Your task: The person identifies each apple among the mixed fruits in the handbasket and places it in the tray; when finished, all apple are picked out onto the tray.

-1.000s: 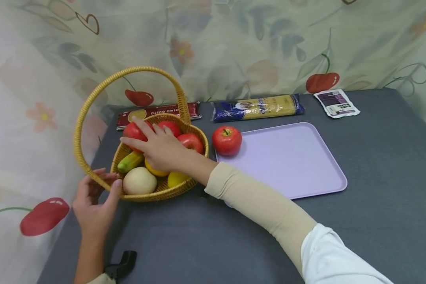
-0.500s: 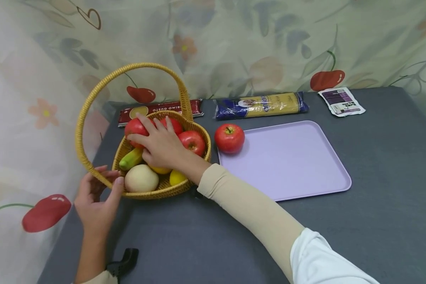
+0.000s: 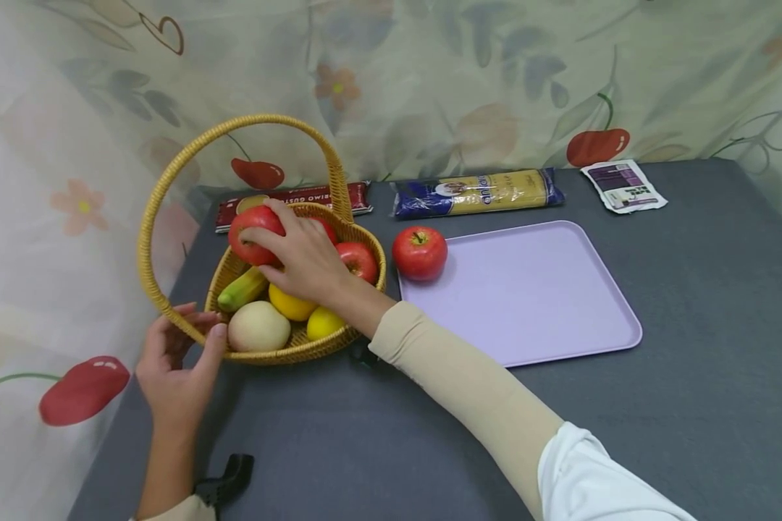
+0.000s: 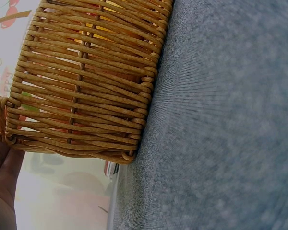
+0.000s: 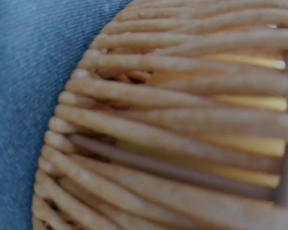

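Left hand (image 3: 179, 369) pinches the basket (image 3: 316, 352), frame left; right hand (image 3: 310, 257) curls round a red fruit (image 3: 249, 225), which a slack grip might drop

The basket (image 3: 329, 350) (fruit (image 3: 360, 262) inside) stands left of the tray (image 3: 528, 289), 3 packets (image 3: 478, 193) behind them.

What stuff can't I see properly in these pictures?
Head view: part of a back apple in the basket, hidden by the right hand.
Head view: part of the red packet, behind the basket.
Head view: one tray corner, hidden by the sleeve.
Head view: the white packet's writing, too small.
Left wrist view: part of the left hand, cut off by the left edge.
Right wrist view: what the yellow thing is; blurred, behind the basket's weave.
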Demonstrator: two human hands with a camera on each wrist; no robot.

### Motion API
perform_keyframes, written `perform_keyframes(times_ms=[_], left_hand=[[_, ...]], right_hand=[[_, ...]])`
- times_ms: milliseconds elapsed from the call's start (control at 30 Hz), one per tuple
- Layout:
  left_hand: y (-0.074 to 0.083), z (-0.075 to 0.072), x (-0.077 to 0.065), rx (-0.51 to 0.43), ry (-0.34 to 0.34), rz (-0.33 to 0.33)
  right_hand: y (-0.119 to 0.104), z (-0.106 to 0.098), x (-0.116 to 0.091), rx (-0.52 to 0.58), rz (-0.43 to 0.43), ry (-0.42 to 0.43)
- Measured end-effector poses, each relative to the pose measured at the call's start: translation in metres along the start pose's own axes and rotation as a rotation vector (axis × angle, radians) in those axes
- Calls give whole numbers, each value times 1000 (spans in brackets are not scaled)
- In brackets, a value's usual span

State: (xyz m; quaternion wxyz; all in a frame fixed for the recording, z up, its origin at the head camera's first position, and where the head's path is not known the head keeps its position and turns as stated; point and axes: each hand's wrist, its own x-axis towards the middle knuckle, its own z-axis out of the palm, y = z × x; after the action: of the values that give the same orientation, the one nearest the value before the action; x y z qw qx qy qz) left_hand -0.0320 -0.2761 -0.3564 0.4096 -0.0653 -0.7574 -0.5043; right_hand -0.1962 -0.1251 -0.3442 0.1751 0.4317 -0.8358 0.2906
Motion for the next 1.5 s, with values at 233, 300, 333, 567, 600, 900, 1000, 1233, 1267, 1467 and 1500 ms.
perform_keyframes(times_ms=[233,300,333,567,600,900,1000,1233,1267,1467,1500], left_hand=[[2,0,-1,26,-3,-14],[2,0,-1,25,-3,-14],[2,0,-1,24,-2,-14],[0,0,1,7,-4,5],[-1,1,1,2,-5,7],[-3,-1,0,-5,-2,14],[-3,-1,0,-8,0,9],[-3,-1,-1,5,-2,-13],[-3,-1,-1,3,-2,-12],[-2,-1,-1,13,-7,-13],[-2,-1,-1,19,-8,-16]], right_hand=[[1,-3,0,67,18,-8],[1,-4,0,105,39,-26],[1,-5,1,125,50,-37],[-2,-11,-2,258,120,-79],[-3,-12,-3,276,126,-80],[-4,-22,-15,274,110,-76],[-2,-24,-20,282,104,-57],[1,-26,-26,345,99,-4],[1,-26,-27,348,98,-1],[1,-29,-32,360,116,8],[0,-30,-32,367,123,11]])
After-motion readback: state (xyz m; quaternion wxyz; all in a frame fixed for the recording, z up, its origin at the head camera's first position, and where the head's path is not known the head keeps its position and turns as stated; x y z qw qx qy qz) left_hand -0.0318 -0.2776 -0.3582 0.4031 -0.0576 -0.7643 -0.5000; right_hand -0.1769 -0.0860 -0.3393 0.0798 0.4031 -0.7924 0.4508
